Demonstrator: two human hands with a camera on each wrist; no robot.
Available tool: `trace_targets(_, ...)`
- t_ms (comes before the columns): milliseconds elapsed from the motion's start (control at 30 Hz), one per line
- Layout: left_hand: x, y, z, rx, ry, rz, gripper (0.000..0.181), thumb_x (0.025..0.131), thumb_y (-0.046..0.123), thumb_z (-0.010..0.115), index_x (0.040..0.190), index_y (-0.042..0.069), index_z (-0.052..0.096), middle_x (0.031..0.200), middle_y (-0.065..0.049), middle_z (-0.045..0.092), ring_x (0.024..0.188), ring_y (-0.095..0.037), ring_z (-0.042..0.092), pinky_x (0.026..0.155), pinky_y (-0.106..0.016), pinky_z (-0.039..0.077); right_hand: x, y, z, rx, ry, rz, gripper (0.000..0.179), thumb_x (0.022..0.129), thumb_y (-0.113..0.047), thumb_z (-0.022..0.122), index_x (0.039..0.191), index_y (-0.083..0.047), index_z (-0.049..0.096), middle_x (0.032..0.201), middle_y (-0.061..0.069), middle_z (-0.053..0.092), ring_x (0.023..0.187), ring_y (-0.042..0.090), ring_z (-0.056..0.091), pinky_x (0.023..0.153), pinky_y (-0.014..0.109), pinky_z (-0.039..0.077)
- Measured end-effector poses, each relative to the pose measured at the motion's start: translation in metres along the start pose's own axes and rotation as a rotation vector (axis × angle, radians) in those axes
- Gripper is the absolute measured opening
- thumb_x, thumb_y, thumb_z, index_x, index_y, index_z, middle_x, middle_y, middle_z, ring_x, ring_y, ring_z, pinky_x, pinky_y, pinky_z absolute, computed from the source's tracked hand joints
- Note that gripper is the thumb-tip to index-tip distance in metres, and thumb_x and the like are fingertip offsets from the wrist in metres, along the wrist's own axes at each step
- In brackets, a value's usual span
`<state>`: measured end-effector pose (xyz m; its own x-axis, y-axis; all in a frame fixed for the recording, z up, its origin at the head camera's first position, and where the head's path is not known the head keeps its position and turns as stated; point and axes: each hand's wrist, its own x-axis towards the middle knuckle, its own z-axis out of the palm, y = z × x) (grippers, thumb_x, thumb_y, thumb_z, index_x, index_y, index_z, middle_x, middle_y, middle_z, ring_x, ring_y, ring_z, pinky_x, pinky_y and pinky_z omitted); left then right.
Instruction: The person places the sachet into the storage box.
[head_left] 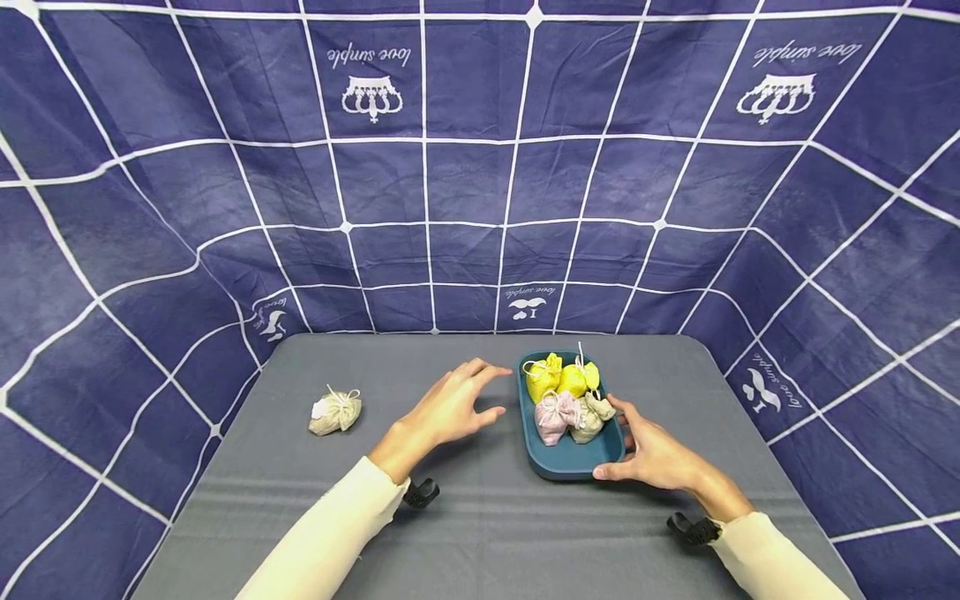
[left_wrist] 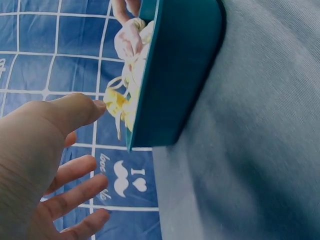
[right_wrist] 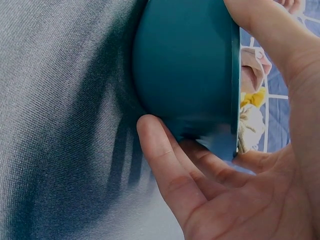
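Observation:
A teal plastic bin (head_left: 573, 461) stands on the grey table, holding two yellow drawstring pouches (head_left: 542, 379), a pink pouch (head_left: 553, 417) and a beige pouch (head_left: 587, 425). My right hand (head_left: 660, 454) grips the bin's near right corner. Its thumb lies at the rim and its fingers (right_wrist: 167, 165) lie along the outer wall in the right wrist view. To the bin's left, my left hand (head_left: 450, 406) hovers with fingers spread and nothing held, its index fingertip close to the rim. Over in the left wrist view, the bin's outer wall (left_wrist: 175, 75) rises beyond the thumb.
Another beige drawstring pouch (head_left: 335, 412) lies alone on the left part of the grey table (head_left: 480, 517). Blue cloth (head_left: 465, 183) with a white grid hangs behind the table and along both sides.

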<state>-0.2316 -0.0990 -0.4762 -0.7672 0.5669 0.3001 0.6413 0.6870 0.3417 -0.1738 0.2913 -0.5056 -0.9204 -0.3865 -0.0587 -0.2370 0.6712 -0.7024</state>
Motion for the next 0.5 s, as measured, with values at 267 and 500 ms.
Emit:
trace_targets(267,-0.019,-0.014,-0.008,0.016,-0.001,-0.048,0.062,0.102,0.033,0.091,0.159,0.022,0.070,0.146,-0.007,0.076,0.134,-0.032,0.077,0.111,-0.060,0.063,0.000,0.001,0.002,-0.007,0.000,0.002,0.131,0.083,-0.040,0.107,0.178,0.004,0.028,0.146,0.033,0.066,0.110,0.026,0.074,0.088,0.030,0.060)
trace_targets(500,-0.035,-0.031,-0.014,0.057,0.029,-0.055,0.061,0.100,0.031,0.093,0.156,0.017,0.072,0.140,-0.007,0.078,0.127,-0.032,0.078,0.106,-0.058,0.065,0.000,0.004,0.002,-0.016,0.003,0.007,0.131,0.083,-0.041,0.107,0.178,0.003,0.027,0.145,0.033,0.066,0.110,0.025,0.074,0.088,0.031,0.061)
